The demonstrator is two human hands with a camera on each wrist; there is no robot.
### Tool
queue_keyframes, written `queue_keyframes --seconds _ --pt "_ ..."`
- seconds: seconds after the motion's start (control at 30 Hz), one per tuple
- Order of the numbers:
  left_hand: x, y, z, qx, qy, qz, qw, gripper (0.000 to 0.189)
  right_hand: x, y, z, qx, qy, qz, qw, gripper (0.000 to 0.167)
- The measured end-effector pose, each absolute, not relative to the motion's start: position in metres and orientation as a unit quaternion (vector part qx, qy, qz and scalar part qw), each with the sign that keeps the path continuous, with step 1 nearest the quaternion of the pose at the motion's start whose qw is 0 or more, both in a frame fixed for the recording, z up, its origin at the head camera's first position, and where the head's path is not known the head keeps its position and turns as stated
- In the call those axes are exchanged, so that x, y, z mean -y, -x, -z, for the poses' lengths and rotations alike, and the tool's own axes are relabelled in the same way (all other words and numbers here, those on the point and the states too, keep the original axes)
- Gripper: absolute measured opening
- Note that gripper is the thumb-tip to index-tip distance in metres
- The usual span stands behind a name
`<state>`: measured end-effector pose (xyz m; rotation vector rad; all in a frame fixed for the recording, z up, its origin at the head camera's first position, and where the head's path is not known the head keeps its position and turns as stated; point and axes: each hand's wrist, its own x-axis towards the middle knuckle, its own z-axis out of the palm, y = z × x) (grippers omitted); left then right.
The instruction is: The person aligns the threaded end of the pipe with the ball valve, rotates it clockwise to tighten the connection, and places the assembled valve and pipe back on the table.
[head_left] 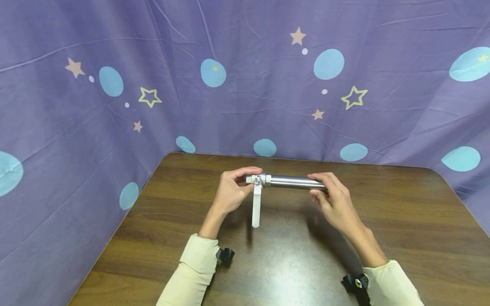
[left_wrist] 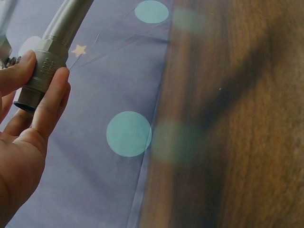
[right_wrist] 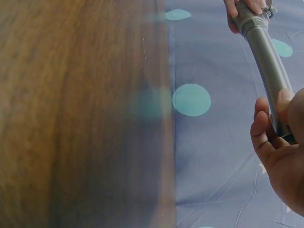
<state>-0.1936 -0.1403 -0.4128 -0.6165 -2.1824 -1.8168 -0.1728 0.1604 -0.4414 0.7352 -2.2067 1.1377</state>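
Note:
A silvery ball valve is joined to one end of a straight, shiny metal pipe, and both are held level above the table. From the valve a pale lever handle points toward me, square to the pipe. My left hand grips the valve body between thumb and fingers; raised lettering shows on the valve in the left wrist view. Around the pipe's far right end, my right hand curls thumb and fingers. That pipe runs up to the left hand in the right wrist view.
Under the hands lies a brown wood-grain table with rounded back corners. A purple curtain with stars and blue dots hangs along its back and left side. Black wrist cameras sit by both sleeves.

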Motion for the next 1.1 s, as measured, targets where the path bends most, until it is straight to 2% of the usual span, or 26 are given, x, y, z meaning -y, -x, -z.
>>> queue_keyframes --seconds 0.47,0.73,1.1 --pt "0.1412 0.1940 0.4109 0.750 0.223 0.611 0.117 0.040 -0.1616 0.1705 0.4390 0.829 -0.273 -0.412 0.260 0.039" --pt "0.1420 0.1950 0.4107 0.746 0.221 0.618 0.116 0.041 -0.1604 0.1698 0.4392 0.836 -0.270 -0.405 0.253 0.053" --pt "0.1430 0.1950 0.4110 0.752 0.218 0.609 0.124 0.042 -0.1563 0.1699 0.4385 0.814 -0.285 -0.427 0.272 0.046"
